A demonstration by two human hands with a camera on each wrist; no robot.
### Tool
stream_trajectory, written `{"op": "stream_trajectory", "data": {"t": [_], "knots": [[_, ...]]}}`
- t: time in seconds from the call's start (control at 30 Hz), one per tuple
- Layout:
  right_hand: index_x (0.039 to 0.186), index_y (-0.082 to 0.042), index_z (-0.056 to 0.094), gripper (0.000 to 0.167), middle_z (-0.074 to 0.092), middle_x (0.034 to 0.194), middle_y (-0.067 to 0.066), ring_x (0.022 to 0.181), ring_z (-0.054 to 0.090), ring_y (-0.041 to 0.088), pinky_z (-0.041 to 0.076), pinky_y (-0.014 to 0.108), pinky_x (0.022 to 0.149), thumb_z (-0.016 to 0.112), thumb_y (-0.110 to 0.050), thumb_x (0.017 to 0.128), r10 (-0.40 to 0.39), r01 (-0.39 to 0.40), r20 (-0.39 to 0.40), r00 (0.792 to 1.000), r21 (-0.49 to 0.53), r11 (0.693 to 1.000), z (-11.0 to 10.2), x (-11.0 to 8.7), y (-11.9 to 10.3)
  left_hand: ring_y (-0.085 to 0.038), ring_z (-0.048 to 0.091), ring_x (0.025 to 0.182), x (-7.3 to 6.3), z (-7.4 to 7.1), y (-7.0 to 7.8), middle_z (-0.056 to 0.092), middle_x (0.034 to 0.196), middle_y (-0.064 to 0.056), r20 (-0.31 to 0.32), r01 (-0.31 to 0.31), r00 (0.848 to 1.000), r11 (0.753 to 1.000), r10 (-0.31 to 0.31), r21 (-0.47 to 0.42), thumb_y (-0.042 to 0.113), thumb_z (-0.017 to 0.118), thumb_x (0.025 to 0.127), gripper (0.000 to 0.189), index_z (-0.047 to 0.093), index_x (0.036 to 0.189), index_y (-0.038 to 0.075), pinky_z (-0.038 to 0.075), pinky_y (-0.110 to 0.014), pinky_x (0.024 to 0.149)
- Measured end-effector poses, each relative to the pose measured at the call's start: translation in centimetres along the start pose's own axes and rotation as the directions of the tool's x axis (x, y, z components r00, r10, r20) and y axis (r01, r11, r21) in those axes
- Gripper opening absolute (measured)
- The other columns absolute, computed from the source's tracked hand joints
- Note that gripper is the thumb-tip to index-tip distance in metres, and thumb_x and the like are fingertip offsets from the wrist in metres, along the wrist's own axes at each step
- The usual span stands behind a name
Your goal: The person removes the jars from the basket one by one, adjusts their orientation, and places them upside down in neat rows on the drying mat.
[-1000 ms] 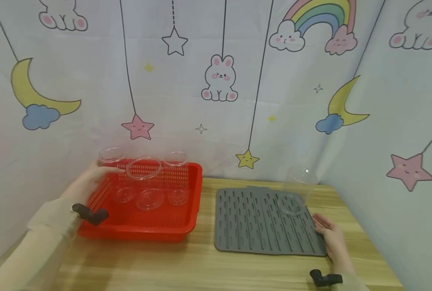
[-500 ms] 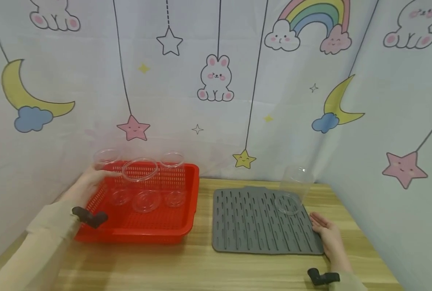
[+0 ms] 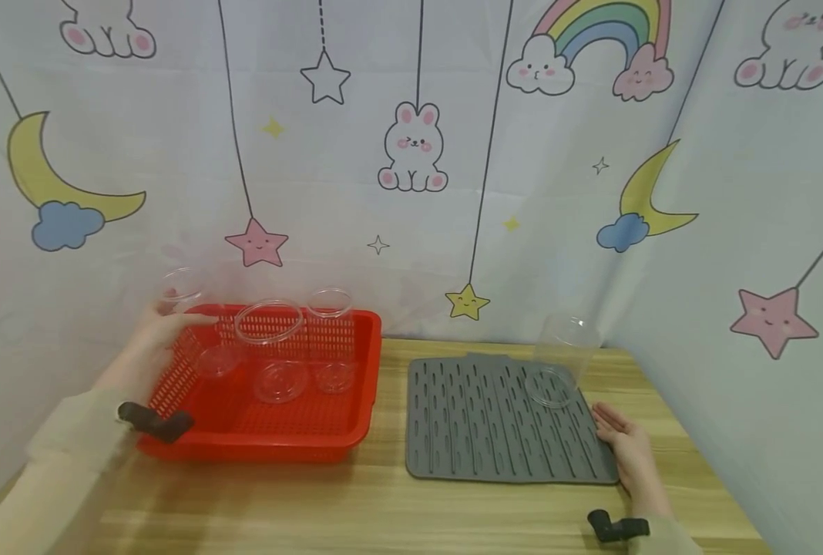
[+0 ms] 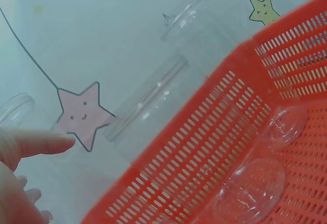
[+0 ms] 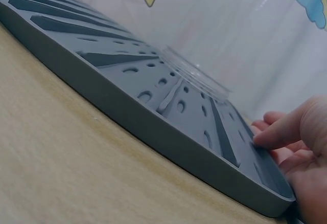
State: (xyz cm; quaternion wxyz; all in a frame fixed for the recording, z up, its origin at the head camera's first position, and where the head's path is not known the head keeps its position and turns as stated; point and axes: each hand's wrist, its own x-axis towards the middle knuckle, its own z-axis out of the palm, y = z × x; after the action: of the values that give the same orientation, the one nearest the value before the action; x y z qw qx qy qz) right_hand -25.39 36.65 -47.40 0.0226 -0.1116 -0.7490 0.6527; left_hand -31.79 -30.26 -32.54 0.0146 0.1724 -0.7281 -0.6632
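Note:
In the head view my left hand (image 3: 165, 327) grips a clear plastic cup (image 3: 188, 287) at the left end of the red basket (image 3: 266, 443). The cup's base shows over the basket, and its wall is hard to see. Two more clear cups stand in the basket: a wide cup (image 3: 269, 322) and a narrower cup (image 3: 330, 302). On the right, my right hand (image 3: 629, 451) holds the right edge of a grey drying mat (image 3: 502, 432). In the right wrist view the thumb (image 5: 278, 132) lies over the mat's edge, with the other fingers beside it.
Another clear cup (image 3: 566, 354) stands on the mat's back right part. Basket and mat lie side by side on a wooden table (image 3: 384, 516). A printed curtain (image 3: 356, 169) hangs close behind them and along both sides.
My left hand has risen and moved left with its cup, and the cup's base has moved up from where it stood in the basket. The right hand and the mat have stayed put.

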Motion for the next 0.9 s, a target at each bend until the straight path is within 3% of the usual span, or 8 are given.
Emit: {"op": "stream_trajectory", "data": {"t": [0.17,0.3,0.43,0.53,0.67,0.8,0.87,0.9], "knots": [[0.151,0.01,0.017,0.06,0.016,0.157,0.03,0.089,0.049,-0.024,0.044,0.004,0.09,0.04,0.012,0.095,0.01,-0.01,-0.008,1.0,-0.002,1.0,0.0,0.0,0.0,-0.036,0.005,0.151,-1.2,-0.1,1.0,-0.009,0.166,-0.006,-0.036,-0.029,0.999,1.0,0.029,-0.004,0.025,0.07,0.09,0.101,-0.006,0.156,0.038,0.028,-0.049,0.118],[0.15,0.013,0.018,0.061,0.016,0.155,0.033,0.092,0.052,-0.021,0.044,0.003,0.087,0.042,0.012,0.093,-0.023,0.023,0.002,1.0,0.026,0.999,-0.2,0.1,0.3,-0.036,0.004,0.151,-2.4,0.0,1.8,-0.007,0.166,-0.004,-0.083,-0.084,0.993,0.995,0.088,0.053,0.026,0.071,0.089,0.102,-0.004,0.156,0.039,0.027,-0.052,0.118],[0.147,0.016,0.022,0.061,0.031,0.151,0.032,0.094,0.057,-0.016,0.047,0.004,0.083,0.046,0.012,0.091,-0.055,0.054,0.001,0.999,0.09,0.994,-0.5,0.2,0.5,-0.035,0.007,0.151,-3.7,0.4,2.5,-0.004,0.166,-0.002,-0.125,-0.156,0.978,0.983,0.168,0.096,0.026,0.07,0.089,0.098,-0.001,0.156,0.038,0.026,-0.052,0.118],[0.148,0.014,0.02,0.062,0.06,0.133,0.005,0.09,0.057,-0.016,0.048,0.005,0.082,0.047,0.009,0.093,-0.018,0.019,-0.012,1.0,0.111,0.994,-0.5,-0.2,-0.3,-0.034,0.013,0.15,-4.8,0.8,3.0,0.002,0.167,-0.001,-0.155,-0.203,0.963,0.971,0.222,0.128,0.028,0.071,0.089,0.096,0.003,0.156,0.038,0.028,-0.052,0.118],[0.152,0.009,0.013,0.062,0.058,0.095,-0.03,0.089,0.056,-0.018,0.045,0.004,0.085,0.043,0.004,0.098,0.021,-0.017,-0.024,0.999,0.13,0.991,-0.2,-0.8,-2.2,-0.034,0.023,0.146,-6.0,1.6,3.7,0.015,0.165,-0.002,-0.185,-0.251,0.942,0.953,0.281,0.17,0.031,0.072,0.088,0.092,0.009,0.156,0.038,0.032,-0.052,0.116],[0.148,-0.002,0.029,0.051,0.058,0.088,-0.032,0.09,0.058,-0.015,0.046,0.005,0.085,0.044,0.001,0.1,-0.022,0.032,-0.058,0.998,0.171,0.985,0.1,-1.4,-4.0,-0.032,0.032,0.138,-7.0,2.6,4.2,0.028,0.159,-0.007,-0.21,-0.318,0.907,0.921,0.364,0.224,0.029,0.074,0.086,0.089,0.018,0.156,0.033,0.037,-0.054,0.113],[0.135,-0.01,0.042,0.037,0.06,0.091,-0.031,0.091,0.059,-0.014,0.047,0.006,0.084,0.047,0.0,0.099,-0.075,0.087,-0.071,0.995,0.184,0.979,0.2,-1.8,-4.9,-0.032,0.034,0.135,-7.5,3.3,4.3,0.032,0.155,-0.009,-0.217,-0.383,0.868,0.88,0.446,0.28,0.024,0.076,0.083,0.089,0.024,0.155,0.027,0.038,-0.056,0.11],[0.128,-0.013,0.045,0.032,0.061,0.093,-0.03,0.092,0.06,-0.013,0.048,0.006,0.084,0.049,-0.001,0.099,-0.112,0.123,-0.072,0.991,0.18,0.976,0.3,-2.0,-5.3,-0.032,0.035,0.134,-7.7,3.7,4.3,0.034,0.154,-0.011,-0.217,-0.421,0.84,0.85,0.497,0.315,0.022,0.077,0.082,0.088,0.028,0.154,0.023,0.038,-0.058,0.109]]}}
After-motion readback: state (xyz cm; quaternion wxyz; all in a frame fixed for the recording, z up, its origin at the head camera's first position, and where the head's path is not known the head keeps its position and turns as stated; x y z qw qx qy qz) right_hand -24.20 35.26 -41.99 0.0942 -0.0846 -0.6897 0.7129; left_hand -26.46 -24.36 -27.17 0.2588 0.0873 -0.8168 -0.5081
